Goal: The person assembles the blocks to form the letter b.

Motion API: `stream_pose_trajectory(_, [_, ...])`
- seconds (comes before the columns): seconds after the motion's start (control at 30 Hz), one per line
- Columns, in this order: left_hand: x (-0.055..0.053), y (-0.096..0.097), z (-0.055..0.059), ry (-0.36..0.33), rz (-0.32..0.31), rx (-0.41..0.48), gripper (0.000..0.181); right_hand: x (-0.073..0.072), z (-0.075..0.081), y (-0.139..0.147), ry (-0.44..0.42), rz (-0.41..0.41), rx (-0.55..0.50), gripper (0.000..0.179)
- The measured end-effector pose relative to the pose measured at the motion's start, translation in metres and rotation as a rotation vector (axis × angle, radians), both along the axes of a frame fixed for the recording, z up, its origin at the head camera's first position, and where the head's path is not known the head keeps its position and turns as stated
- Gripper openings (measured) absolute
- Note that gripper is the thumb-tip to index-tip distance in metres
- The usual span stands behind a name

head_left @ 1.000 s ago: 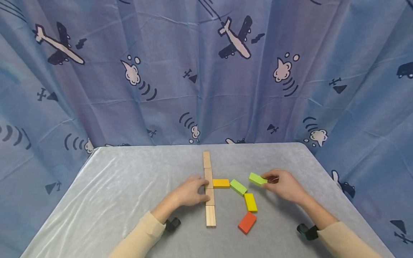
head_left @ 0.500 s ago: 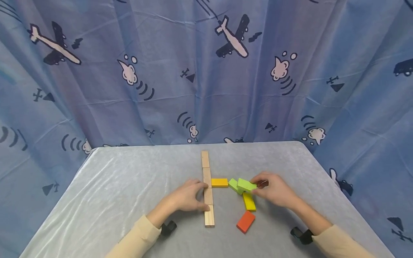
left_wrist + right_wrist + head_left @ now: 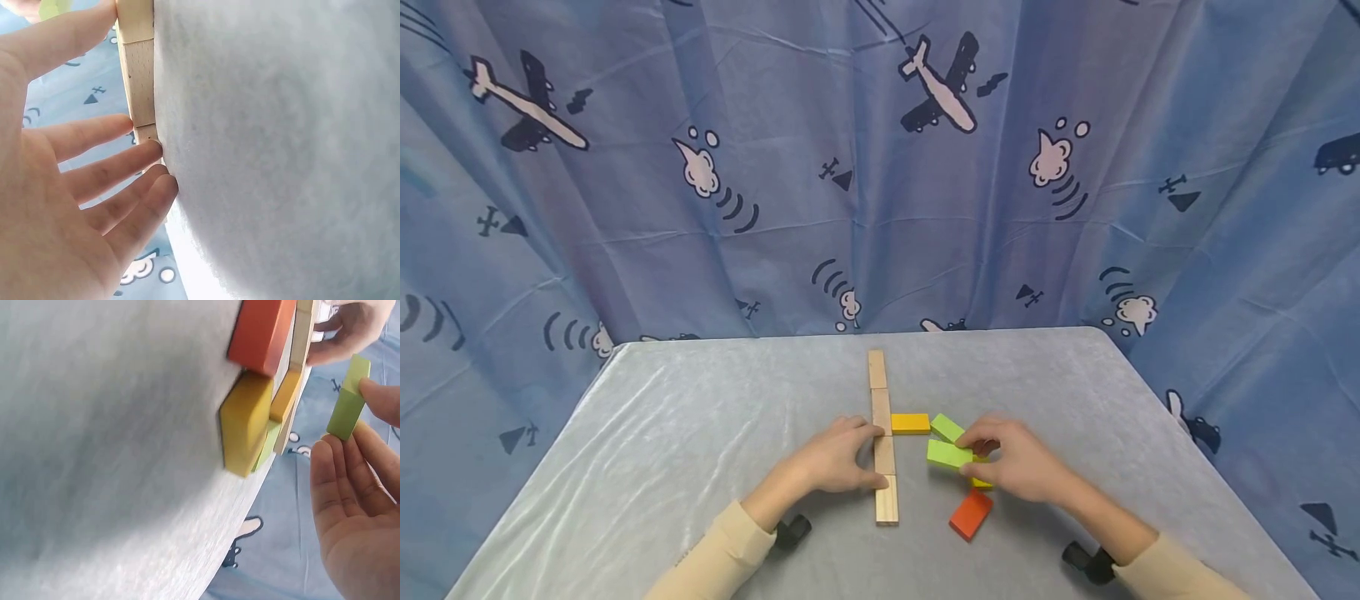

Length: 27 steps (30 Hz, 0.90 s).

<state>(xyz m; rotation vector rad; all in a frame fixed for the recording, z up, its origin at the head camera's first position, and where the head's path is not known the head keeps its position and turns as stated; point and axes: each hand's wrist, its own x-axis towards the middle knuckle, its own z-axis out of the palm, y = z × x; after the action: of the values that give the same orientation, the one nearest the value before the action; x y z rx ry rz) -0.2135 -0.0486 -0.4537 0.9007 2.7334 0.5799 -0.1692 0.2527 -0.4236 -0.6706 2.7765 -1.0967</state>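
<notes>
My right hand (image 3: pixel 1018 460) pinches a light green block (image 3: pixel 949 455) between thumb and fingers. In the right wrist view the held green block (image 3: pixel 347 403) is off the table. Below and around it lie a yellow block (image 3: pixel 981 482), partly hidden by that hand, a second green block (image 3: pixel 947 427) and a red block (image 3: pixel 971 514). An orange-yellow block (image 3: pixel 911 424) abuts a straight line of plain wooden blocks (image 3: pixel 883 456). Against that line rests my left hand (image 3: pixel 835 457), thumb and fingertips touching it. The left wrist view shows its fingers (image 3: pixel 100 178) extended along the wood.
A pale cloth-covered table (image 3: pixel 700 417) carries all the blocks. Behind it hangs a blue curtain (image 3: pixel 790 167) printed with airplanes. Each wrist wears a black camera, such as the right one (image 3: pixel 1088 562).
The right hand has carried the green block leftward and nearer, over the other green block and into the inside of the curve. The left hand's thumb has slid slightly nearer along the line.
</notes>
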Motion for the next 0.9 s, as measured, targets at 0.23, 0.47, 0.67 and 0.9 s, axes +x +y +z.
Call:
stream_pose_trajectory(0.23, [0.001,0.001,0.001,0.002,-0.007,0.006,0.075,0.007,0.002,-0.012,-0.026,0.029,0.010,0.024])
stream_pose_trajectory(0.47, [0.001,-0.001,0.002,-0.009,0.000,0.008,0.075,0.013,0.003,-0.026,-0.064,0.095,0.051,0.026])
stream_pose_trajectory(0.67, [0.001,-0.001,0.001,-0.009,0.001,0.012,0.074,0.016,-0.003,-0.033,-0.079,0.157,0.057,0.024])
stream_pose_trajectory(0.9, [0.000,0.000,-0.001,-0.001,-0.002,0.015,0.075,0.019,-0.012,-0.035,-0.114,0.189,0.036,0.021])
